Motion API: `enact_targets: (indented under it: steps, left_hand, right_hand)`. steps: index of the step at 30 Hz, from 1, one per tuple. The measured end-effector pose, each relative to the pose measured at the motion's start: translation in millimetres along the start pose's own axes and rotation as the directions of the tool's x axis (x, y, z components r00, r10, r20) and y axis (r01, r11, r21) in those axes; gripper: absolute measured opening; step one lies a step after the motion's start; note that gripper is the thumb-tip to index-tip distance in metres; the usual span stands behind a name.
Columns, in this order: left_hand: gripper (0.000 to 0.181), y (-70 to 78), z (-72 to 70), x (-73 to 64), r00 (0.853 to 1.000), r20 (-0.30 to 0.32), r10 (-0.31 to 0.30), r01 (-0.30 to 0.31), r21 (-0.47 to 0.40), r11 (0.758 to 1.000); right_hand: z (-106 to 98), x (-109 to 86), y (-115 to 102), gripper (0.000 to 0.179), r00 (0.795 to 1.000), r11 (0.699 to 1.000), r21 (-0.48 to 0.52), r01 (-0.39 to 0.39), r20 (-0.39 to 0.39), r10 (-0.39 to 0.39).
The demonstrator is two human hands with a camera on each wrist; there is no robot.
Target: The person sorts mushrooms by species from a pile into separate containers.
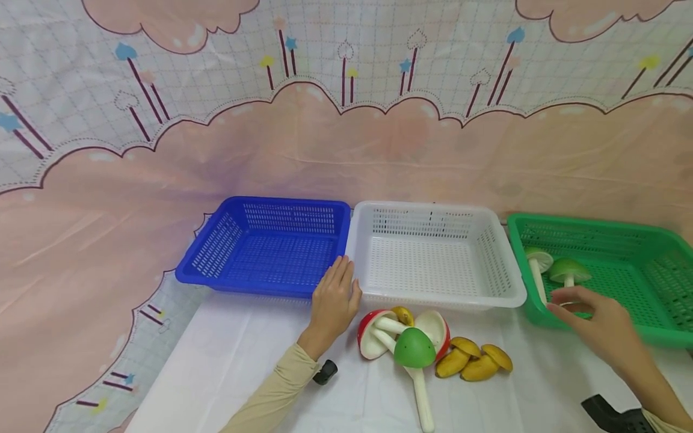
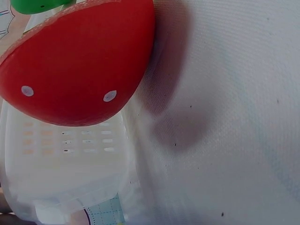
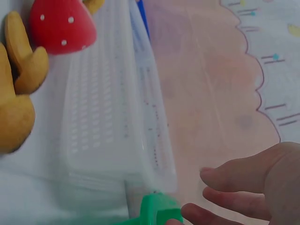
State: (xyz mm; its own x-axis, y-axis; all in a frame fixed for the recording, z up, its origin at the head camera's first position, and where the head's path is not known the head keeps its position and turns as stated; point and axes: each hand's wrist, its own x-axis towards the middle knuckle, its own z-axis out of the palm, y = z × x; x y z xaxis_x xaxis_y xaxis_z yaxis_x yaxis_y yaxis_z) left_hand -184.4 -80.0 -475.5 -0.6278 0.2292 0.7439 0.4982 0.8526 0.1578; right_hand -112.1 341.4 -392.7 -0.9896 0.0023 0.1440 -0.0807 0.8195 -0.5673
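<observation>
My left hand [image 1: 334,300] lies with straight fingers at the front corners where the blue basket [image 1: 260,287] and white basket [image 1: 441,299] meet. It holds nothing. Over the front left of the green basket [image 1: 590,222], my right hand [image 1: 601,322] has thumb and fingers apart, with nothing between them. Two green-capped toy mushrooms [image 1: 570,270] lie in that basket, just beyond the fingertips. On the table sit a green-capped mushroom [image 1: 414,347], red-capped mushrooms [image 1: 435,329] and yellow mushrooms [image 1: 480,368]. A red cap [image 2: 79,65] fills much of the left wrist view.
The three baskets stand side by side along the back of the white-covered table [image 1: 216,373]. Behind them hangs a pink and white patterned cloth [image 1: 352,144]. Black wrist devices [image 1: 325,372] show near both forearms.
</observation>
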Motion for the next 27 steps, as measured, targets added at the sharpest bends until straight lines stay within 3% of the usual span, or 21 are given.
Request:
enact_targets:
  steps: [4,15,27]
  left_hand:
    - [0.037,0.1,-1.0,0.5,1.000,0.005,-0.005,0.005,0.004,1.000]
    - [0.037,0.9,-3.8,0.5,1.000,0.008,-0.008,0.008,0.000,1.000]
    - [0.036,1.1,-3.9,-0.5,1.000,0.011,-0.010,0.010,-0.007,1.000]
  right_hand:
    - [5,-7.9,-12,0.030,1.000,1.000,-0.009,0.005,0.004,-0.005]
    - [26,-27.6,-42,0.021,0.998,0.994,0.085,0.066,0.010,-0.067]
    - [51,-41.5,-72,0.024,0.995,0.985,0.169,0.026,0.088,-0.042]
